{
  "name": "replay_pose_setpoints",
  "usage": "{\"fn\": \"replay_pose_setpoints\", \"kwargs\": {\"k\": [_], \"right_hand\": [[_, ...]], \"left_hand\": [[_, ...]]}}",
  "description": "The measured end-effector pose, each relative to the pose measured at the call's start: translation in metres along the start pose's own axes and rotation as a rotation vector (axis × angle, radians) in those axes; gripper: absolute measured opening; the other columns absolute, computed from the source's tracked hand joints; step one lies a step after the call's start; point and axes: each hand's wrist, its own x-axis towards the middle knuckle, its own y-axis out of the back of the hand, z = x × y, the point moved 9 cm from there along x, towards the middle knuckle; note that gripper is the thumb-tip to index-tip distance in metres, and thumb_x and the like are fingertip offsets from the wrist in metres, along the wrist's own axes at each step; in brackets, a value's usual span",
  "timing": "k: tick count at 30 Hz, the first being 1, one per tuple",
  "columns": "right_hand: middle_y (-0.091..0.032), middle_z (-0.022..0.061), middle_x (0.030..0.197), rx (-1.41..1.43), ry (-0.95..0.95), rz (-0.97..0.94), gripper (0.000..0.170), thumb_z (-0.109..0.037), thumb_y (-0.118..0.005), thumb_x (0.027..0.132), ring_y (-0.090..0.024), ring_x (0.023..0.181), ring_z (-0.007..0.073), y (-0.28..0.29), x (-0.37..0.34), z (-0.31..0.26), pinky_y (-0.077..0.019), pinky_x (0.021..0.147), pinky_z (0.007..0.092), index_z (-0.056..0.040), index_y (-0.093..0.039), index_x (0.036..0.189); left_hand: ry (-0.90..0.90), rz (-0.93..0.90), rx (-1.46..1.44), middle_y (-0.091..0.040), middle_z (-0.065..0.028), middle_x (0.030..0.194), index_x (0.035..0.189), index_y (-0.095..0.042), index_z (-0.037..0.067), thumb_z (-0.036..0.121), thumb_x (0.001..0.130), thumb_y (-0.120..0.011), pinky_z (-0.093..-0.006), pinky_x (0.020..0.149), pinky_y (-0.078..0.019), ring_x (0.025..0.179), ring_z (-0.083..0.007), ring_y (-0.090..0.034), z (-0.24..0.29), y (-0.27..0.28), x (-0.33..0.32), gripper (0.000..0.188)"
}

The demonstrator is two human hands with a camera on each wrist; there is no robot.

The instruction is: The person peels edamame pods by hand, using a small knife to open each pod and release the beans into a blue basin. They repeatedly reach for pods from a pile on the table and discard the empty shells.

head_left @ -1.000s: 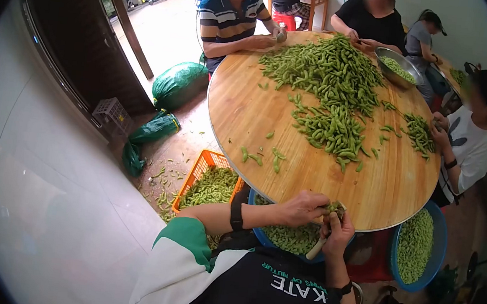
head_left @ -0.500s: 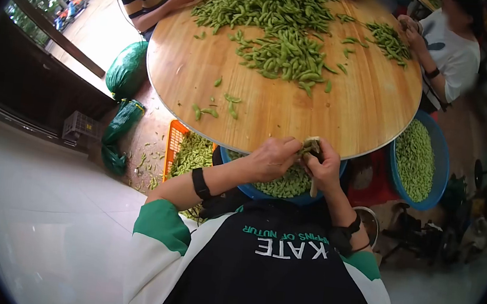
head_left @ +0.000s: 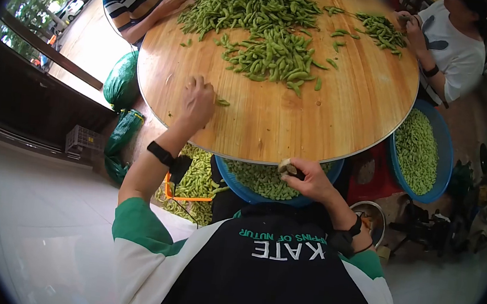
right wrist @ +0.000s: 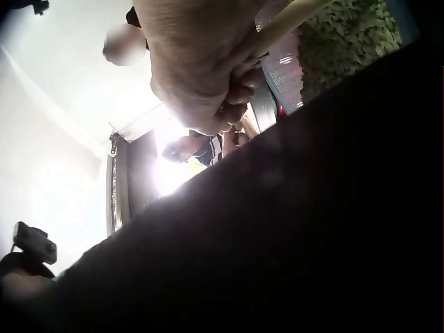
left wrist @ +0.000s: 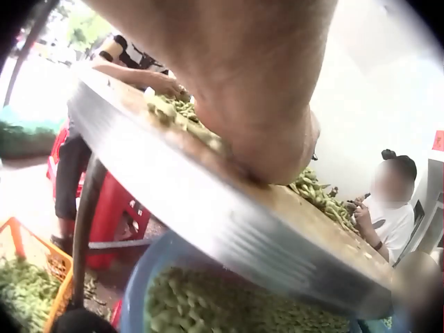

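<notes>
My left hand (head_left: 199, 103) rests on the round wooden table (head_left: 294, 124) near its front left, fingers bent down toward the top. A green soybean pod (head_left: 222, 101) lies right beside it; whatever is under the palm and fingers is hidden. In the left wrist view, the heel of this hand is at the table's metal-banded edge. At the front edge, my right hand (head_left: 314, 182) is curled, with a pale and dark piece (head_left: 285, 167) at its thumb and fingertips. A pale stick (right wrist: 295, 21) sticks out of its grip in the right wrist view.
A large heap of pods (head_left: 272, 51) covers the far side. Below the front edge sits a blue tub (head_left: 223, 179) of shelled beans, with an orange crate (head_left: 188, 198) of pods at its left. Another blue tub (head_left: 447, 164) stands right. Two people sit across.
My left hand has left the right hand and reached forward left onto the table, where several loose pods lay. Only one shows there now. The head view has tilted down.
</notes>
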Motion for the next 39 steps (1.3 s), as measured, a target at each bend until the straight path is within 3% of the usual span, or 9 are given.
{"fn": "replay_pose_setpoints", "kwargs": {"k": [4,6,13,16,19,23,25,30,39], "right_hand": [[-0.051,0.0034,0.067,-0.049,-0.001,-0.057,0.025,-0.008,-0.063,0.082,-0.048,0.06,0.0096,-0.005,0.001,-0.014,-0.0405,0.056,0.0259,-0.0007,-0.059,0.105],[-0.051,0.0049,0.067,-0.071,-0.011,-0.051,0.028,-0.008,-0.063,0.082,-0.049,0.059,0.0111,-0.002,-0.001,-0.009,-0.041,0.055,0.0267,-0.0001,-0.058,0.109],[-0.054,0.002,0.068,0.028,-0.045,0.051,0.027,-0.006,-0.06,0.084,-0.049,0.061,0.0074,0.013,-0.008,-0.005,-0.0419,0.056,0.0244,0.0006,-0.059,0.11],[-0.055,-0.0008,0.071,0.113,-0.104,0.044,0.026,-0.005,-0.058,0.086,-0.051,0.064,0.0057,0.011,-0.004,-0.003,-0.0432,0.059,0.0224,0.0009,-0.058,0.111],[-0.056,-0.0002,0.075,0.213,-0.08,0.097,0.03,-0.007,-0.056,0.089,-0.051,0.063,0.0055,0.012,-0.001,-0.008,-0.0415,0.055,0.0211,0.0009,-0.055,0.118],[-0.057,0.0026,0.079,0.502,-0.182,0.122,0.036,-0.011,-0.05,0.092,-0.044,0.058,0.0042,0.016,-0.001,0.007,-0.0349,0.047,0.0187,0.0007,-0.048,0.126],[-0.057,0.0032,0.08,0.548,-0.166,0.169,0.036,-0.012,-0.049,0.093,-0.044,0.057,0.0046,0.021,-0.001,0.009,-0.0353,0.046,0.0188,0.0007,-0.047,0.127],[-0.056,0.0048,0.083,0.629,-0.13,0.248,0.035,-0.014,-0.047,0.097,-0.045,0.058,0.0052,0.024,0.002,0.013,-0.0371,0.046,0.0192,0.0018,-0.045,0.128],[-0.054,0.0054,0.082,0.742,-0.194,0.259,0.037,-0.016,-0.045,0.099,-0.043,0.056,0.007,0.013,0.011,0.014,-0.0375,0.044,0.0197,-0.0025,-0.041,0.134]], "left_hand": [[0.008,0.052,-0.217,-0.056,-0.0205,0.101,0.091,-0.062,-0.001,0.009,0.074,-0.059,-0.0446,0.083,-0.0445,0.098,-0.0368,-0.053,-0.015,-0.029,0.067,0.021],[0.292,-0.144,-0.487,-0.056,-0.0226,0.107,0.094,-0.062,-0.004,0.009,0.076,-0.059,-0.0448,0.086,-0.044,0.106,-0.0404,-0.05,-0.033,-0.07,0.098,0.023],[0.48,-0.183,-0.598,-0.061,-0.0228,0.095,0.098,-0.061,-0.006,0.011,0.078,-0.061,-0.0456,0.085,-0.0463,0.096,-0.0419,-0.056,-0.012,-0.106,0.103,0.026],[0.355,-0.269,-0.696,-0.063,-0.0204,0.089,0.095,-0.061,-0.007,0.01,0.08,-0.063,-0.0436,0.073,-0.0511,0.08,-0.0365,-0.062,0.032,-0.07,0.084,0.023],[0.409,-0.495,-1.476,-0.063,-0.0118,0.083,0.09,-0.061,-0.006,0.005,0.083,-0.064,-0.0326,0.052,-0.0474,0.061,-0.017,-0.061,0.073,-0.072,0.061,0.013],[0.358,-0.478,-1.409,-0.062,-0.0118,0.08,0.091,-0.062,-0.005,0.005,0.082,-0.064,-0.0341,0.053,-0.0458,0.06,-0.0202,-0.059,0.073,-0.067,0.05,0.014],[0.005,0.024,-0.909,-0.059,-0.0127,0.074,0.092,-0.062,-0.002,0.008,0.079,-0.065,-0.0372,0.057,-0.0463,0.064,-0.0274,-0.058,0.068,0.003,0.051,0.016],[-0.092,-0.255,-0.882,-0.056,-0.0195,0.078,0.083,-0.061,-0.002,0.012,0.074,-0.067,-0.0418,0.066,-0.0473,0.075,-0.036,-0.058,0.102,0.003,0.014,0.018],[0.15,-0.369,-1.06,-0.061,-0.0085,0.074,0.092,-0.06,-0.003,0.007,0.077,-0.069,-0.0308,0.053,-0.0438,0.059,-0.016,-0.056,0.097,-0.005,-0.001,0.019]]}}
